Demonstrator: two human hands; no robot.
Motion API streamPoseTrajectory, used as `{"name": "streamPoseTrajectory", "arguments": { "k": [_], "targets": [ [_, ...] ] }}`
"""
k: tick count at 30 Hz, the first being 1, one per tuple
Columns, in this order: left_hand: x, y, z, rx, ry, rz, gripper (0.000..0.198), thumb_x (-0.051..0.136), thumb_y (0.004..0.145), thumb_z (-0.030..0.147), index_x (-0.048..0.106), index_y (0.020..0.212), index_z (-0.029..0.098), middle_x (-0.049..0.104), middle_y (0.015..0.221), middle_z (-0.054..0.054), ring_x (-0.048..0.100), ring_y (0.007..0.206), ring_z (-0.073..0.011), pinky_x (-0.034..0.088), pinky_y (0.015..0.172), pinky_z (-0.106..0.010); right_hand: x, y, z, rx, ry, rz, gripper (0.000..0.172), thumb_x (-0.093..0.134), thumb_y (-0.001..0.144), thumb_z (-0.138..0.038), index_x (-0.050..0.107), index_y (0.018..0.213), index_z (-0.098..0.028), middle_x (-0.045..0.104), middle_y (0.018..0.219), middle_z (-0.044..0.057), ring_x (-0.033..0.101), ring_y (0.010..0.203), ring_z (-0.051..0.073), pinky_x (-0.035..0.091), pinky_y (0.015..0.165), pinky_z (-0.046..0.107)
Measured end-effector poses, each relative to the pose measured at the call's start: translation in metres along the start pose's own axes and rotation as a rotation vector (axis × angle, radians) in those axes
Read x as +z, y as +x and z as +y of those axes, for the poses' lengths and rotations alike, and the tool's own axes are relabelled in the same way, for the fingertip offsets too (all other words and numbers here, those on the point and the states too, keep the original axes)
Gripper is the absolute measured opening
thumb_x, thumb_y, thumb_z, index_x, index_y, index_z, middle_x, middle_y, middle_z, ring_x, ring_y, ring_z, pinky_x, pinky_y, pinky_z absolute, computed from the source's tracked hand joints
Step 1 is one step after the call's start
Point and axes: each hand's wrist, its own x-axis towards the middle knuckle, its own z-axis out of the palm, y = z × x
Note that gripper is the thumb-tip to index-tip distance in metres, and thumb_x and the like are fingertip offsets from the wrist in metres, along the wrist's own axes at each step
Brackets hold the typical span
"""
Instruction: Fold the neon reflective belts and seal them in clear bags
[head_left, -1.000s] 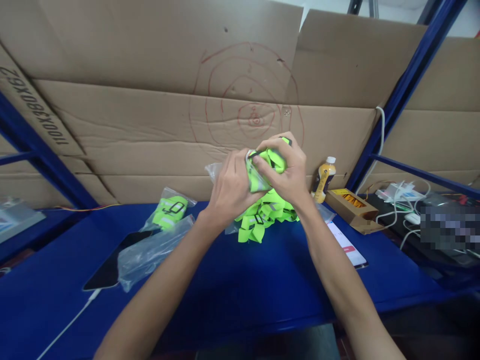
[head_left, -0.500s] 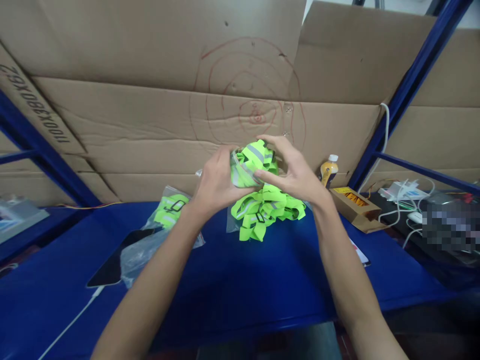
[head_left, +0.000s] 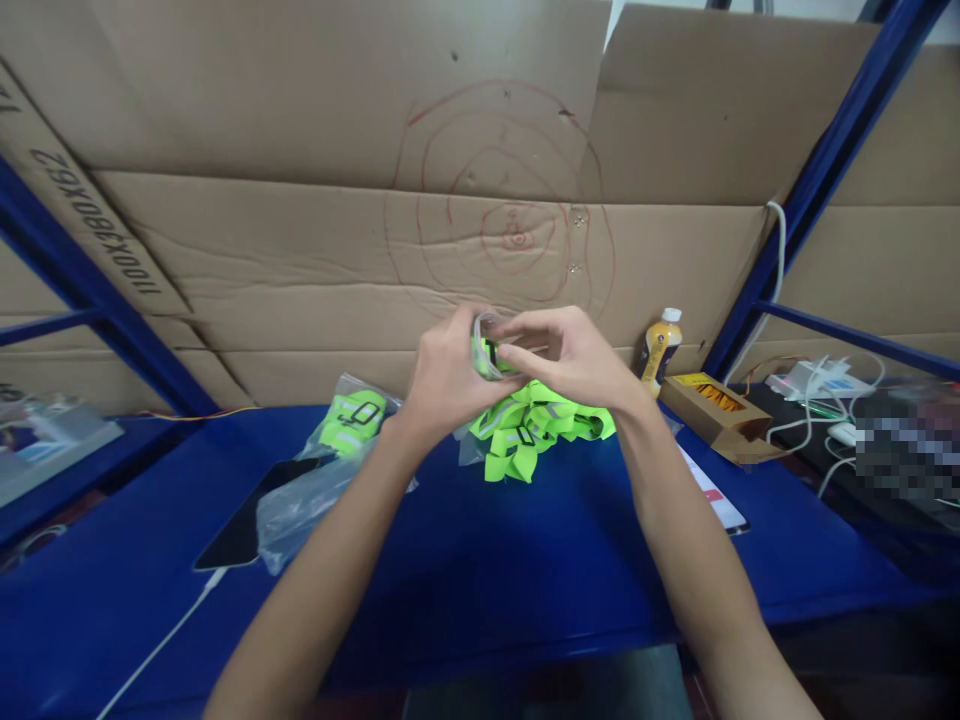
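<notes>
My left hand (head_left: 448, 370) is closed around a small clear plastic bag (head_left: 477, 345), held up above the table with its mouth turned to the right. Inside the bag shows a bundled neon-yellow reflective strap (head_left: 491, 354) with a black buckle. My right hand (head_left: 577, 358) curves in from the right, thumb and fingers at the bag's mouth; its fingertips are partly hidden. Below both hands lies a loose heap of neon-yellow reflective straps (head_left: 544, 420) with grey bands and buckles. To the left, another strap (head_left: 352, 420) lies packed in clear plastic.
Crumpled clear plastic (head_left: 300, 515) partly covers a dark tablet (head_left: 236, 530) with a white cable. On the right are a yellow-labelled bottle (head_left: 661, 350), an open cardboard box (head_left: 716, 415) and a phone (head_left: 712, 490). Cardboard panels (head_left: 300, 240) and blue posts rise behind the blue table (head_left: 525, 570).
The strap bulging above the bag's mouth has sunk down into the bag. My right hand has lowered slightly and its fingers have drawn in to the mouth. The view has shifted slightly.
</notes>
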Motion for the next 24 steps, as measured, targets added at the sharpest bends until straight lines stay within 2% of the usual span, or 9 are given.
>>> {"name": "streamPoseTrajectory", "arguments": {
  "k": [3, 5, 7, 9, 12, 15, 19, 22, 24],
  "targets": [
    [0.005, -0.001, 0.002, -0.023, -0.053, -0.026, 0.052, 0.089, 0.071, 0.041, 0.063, 0.112, 0.022, 0.078, 0.103, -0.007, 0.075, 0.094, -0.0295, 0.054, 0.081, -0.035, -0.008, -0.007, -0.019, 0.014, -0.124, -0.101, 0.046, 0.060, 0.104, -0.048, 0.064, 0.070, -0.016, 0.055, 0.066, -0.002, 0.046, 0.065, 0.010, 0.035, 0.063, 0.027],
    [0.011, -0.003, 0.005, -0.047, -0.055, -0.046, 0.042, 0.083, 0.077, 0.041, 0.063, 0.110, 0.022, 0.077, 0.099, -0.007, 0.075, 0.089, -0.0291, 0.053, 0.076, -0.036, -0.006, -0.007, -0.027, 0.014, -0.195, -0.171, 0.060, 0.059, 0.104, -0.056, 0.047, 0.060, -0.018, 0.037, 0.060, -0.004, 0.031, 0.061, 0.009, 0.025, 0.060, 0.029],
    [0.017, -0.005, 0.006, -0.086, -0.049, -0.059, 0.034, 0.078, 0.082, 0.040, 0.063, 0.107, 0.022, 0.077, 0.096, -0.007, 0.074, 0.086, -0.0293, 0.052, 0.074, -0.037, -0.002, -0.005, -0.027, 0.004, -0.230, -0.214, 0.061, 0.064, 0.101, -0.056, 0.039, 0.060, -0.019, 0.030, 0.061, -0.005, 0.027, 0.061, 0.008, 0.022, 0.060, 0.030],
    [0.020, -0.007, 0.006, -0.131, -0.060, -0.043, 0.037, 0.080, 0.081, 0.040, 0.062, 0.108, 0.022, 0.077, 0.097, -0.007, 0.074, 0.088, -0.0298, 0.052, 0.075, -0.038, 0.001, -0.002, -0.021, -0.003, -0.222, -0.223, 0.053, 0.066, 0.098, -0.047, 0.040, 0.062, -0.019, 0.031, 0.064, -0.005, 0.029, 0.062, 0.008, 0.022, 0.061, 0.030],
    [0.018, -0.007, 0.005, -0.141, -0.160, -0.037, 0.070, 0.095, 0.065, 0.040, 0.059, 0.123, 0.021, 0.075, 0.117, -0.011, 0.073, 0.105, -0.0328, 0.056, 0.088, -0.042, -0.005, 0.001, -0.005, -0.007, -0.173, -0.139, 0.039, 0.062, 0.097, -0.034, 0.047, 0.064, -0.018, 0.037, 0.067, -0.003, 0.033, 0.067, 0.010, 0.025, 0.063, 0.029],
    [0.016, -0.003, 0.004, -0.149, -0.444, -0.098, 0.094, 0.102, 0.061, 0.046, 0.056, 0.139, 0.022, 0.068, 0.139, -0.013, 0.066, 0.129, -0.0342, 0.054, 0.106, -0.043, -0.019, 0.000, 0.008, -0.021, -0.125, -0.009, 0.037, 0.064, 0.099, -0.041, 0.059, 0.071, -0.017, 0.046, 0.069, -0.002, 0.040, 0.070, 0.012, 0.030, 0.065, 0.028],
    [0.023, 0.001, 0.007, -0.442, -0.935, -0.130, 0.057, 0.083, 0.087, 0.065, 0.071, 0.118, 0.019, 0.077, 0.115, -0.011, 0.074, 0.110, -0.0278, 0.059, 0.092, -0.036, -0.033, -0.003, 0.013, -0.057, -0.026, 0.023, 0.046, 0.072, 0.097, -0.060, 0.070, 0.083, -0.016, 0.063, 0.078, 0.001, 0.053, 0.077, 0.015, 0.041, 0.071, 0.028],
    [0.027, 0.001, 0.013, -0.583, -1.137, -0.131, 0.047, 0.093, 0.079, 0.058, 0.076, 0.096, 0.017, 0.079, 0.096, -0.008, 0.075, 0.092, -0.0221, 0.058, 0.080, -0.029, -0.038, -0.007, 0.012, -0.066, -0.013, -0.002, 0.048, 0.076, 0.094, -0.063, 0.076, 0.088, -0.016, 0.072, 0.084, 0.004, 0.061, 0.081, 0.017, 0.048, 0.076, 0.030],
    [0.026, 0.001, 0.016, -0.609, -1.188, -0.054, 0.042, 0.101, 0.070, 0.045, 0.077, 0.091, 0.017, 0.079, 0.091, -0.006, 0.075, 0.084, -0.0182, 0.058, 0.078, -0.026, -0.042, -0.009, 0.011, -0.069, -0.073, 0.055, 0.047, 0.080, 0.091, -0.064, 0.078, 0.087, -0.017, 0.075, 0.085, 0.004, 0.064, 0.082, 0.018, 0.050, 0.079, 0.032]
  ]
}}
